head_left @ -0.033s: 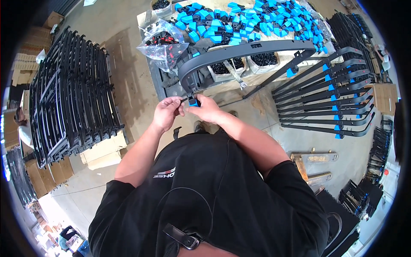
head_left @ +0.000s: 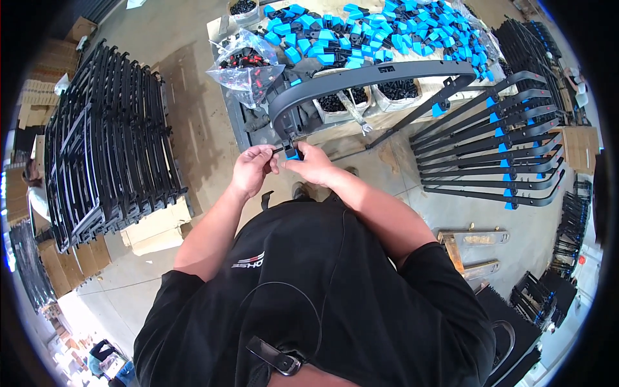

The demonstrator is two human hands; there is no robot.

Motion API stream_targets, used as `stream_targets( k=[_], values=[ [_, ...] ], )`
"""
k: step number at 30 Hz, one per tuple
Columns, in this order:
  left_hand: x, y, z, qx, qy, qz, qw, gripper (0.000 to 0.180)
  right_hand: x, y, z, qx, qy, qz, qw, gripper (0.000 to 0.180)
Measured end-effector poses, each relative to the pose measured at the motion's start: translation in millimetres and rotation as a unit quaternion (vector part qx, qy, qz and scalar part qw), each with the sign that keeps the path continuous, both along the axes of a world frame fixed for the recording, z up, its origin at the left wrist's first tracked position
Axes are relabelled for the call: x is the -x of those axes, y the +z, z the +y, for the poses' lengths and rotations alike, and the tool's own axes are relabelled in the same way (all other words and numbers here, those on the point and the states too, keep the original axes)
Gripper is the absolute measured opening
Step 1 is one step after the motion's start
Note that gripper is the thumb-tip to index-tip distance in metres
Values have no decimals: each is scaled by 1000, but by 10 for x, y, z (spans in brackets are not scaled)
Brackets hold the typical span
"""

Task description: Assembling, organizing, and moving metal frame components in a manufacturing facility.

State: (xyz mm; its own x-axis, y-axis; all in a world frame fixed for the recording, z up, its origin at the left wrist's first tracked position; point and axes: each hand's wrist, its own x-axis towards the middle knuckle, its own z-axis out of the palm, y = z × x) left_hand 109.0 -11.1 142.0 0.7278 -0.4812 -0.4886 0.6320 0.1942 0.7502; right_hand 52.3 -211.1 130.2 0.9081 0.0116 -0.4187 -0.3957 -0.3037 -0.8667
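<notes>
A long black curved metal frame point(head_left: 361, 78) rests across the near edge of the workbench, its near left end reaching toward me. At that end sits a small blue and black bracket point(head_left: 292, 155). My right hand point(head_left: 313, 166) is closed around the bracket, thumb and fingers on its right and near sides. From the left, my left hand point(head_left: 250, 170) pinches a thin black piece point(head_left: 278, 151) that points at the bracket. Its kind is too small to make out, and my fingers cover most of it.
Loose blue and black brackets point(head_left: 393, 29) cover the workbench top, beside a clear bag of red and black parts point(head_left: 248, 68). Tubs of small black parts point(head_left: 398, 90) and a wrench point(head_left: 365, 126) lie nearer. Stacked black frames point(head_left: 109, 142) stand left; frames with blue brackets point(head_left: 496, 145) lean right.
</notes>
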Motion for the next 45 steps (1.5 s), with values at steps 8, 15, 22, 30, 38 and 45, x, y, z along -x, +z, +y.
stream_targets(
  k=[8,15,22,30,38,45],
  values=[
    [-45,-17,-10,63,-7,28,998,19,39,-48,-25,-90,-39,-15,995,57],
    [-16,-137,-142,86,37,83,992,19,30,65,-34,-110,-22,34,993,53],
    [65,49,-292,-98,-22,36,994,31,70,38,-24,-114,-35,30,992,46],
    [4,131,-389,-162,-36,48,985,39,25,-6,-32,-115,-22,61,991,49],
    [115,-158,-401,-210,17,-39,977,38,39,46,-55,-64,-14,19,998,36],
    [76,-90,-415,-240,6,-163,957,37,6,32,-48,-85,-29,41,995,36]
  ],
)
